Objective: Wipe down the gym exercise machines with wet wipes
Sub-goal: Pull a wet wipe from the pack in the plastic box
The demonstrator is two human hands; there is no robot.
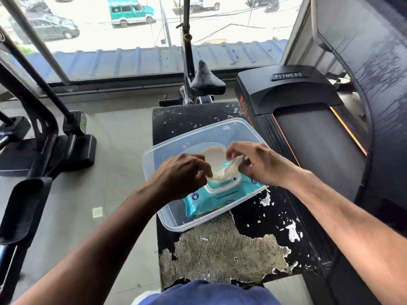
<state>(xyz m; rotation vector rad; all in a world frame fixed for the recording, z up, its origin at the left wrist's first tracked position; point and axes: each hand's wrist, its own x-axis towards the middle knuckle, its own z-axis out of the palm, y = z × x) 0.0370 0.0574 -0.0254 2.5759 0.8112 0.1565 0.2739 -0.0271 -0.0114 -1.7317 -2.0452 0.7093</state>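
A teal pack of wet wipes [220, 199] lies in a clear plastic tub [176, 223] on a worn black bench. The pack's white flip lid [214, 155] stands open. A white wet wipe [224, 171] stretches out of the pack's opening between both hands. My left hand [182, 172] pinches the wipe's near end at the opening. My right hand [255, 164] pinches the wipe's far end, just above the pack.
The peeling black bench [275, 219] stands in the middle. A black treadmill [308, 119] runs along the right. An exercise bike with a black saddle [206, 81] stands behind the bench at the window. A black machine frame [44, 133] fills the left, with grey floor between.
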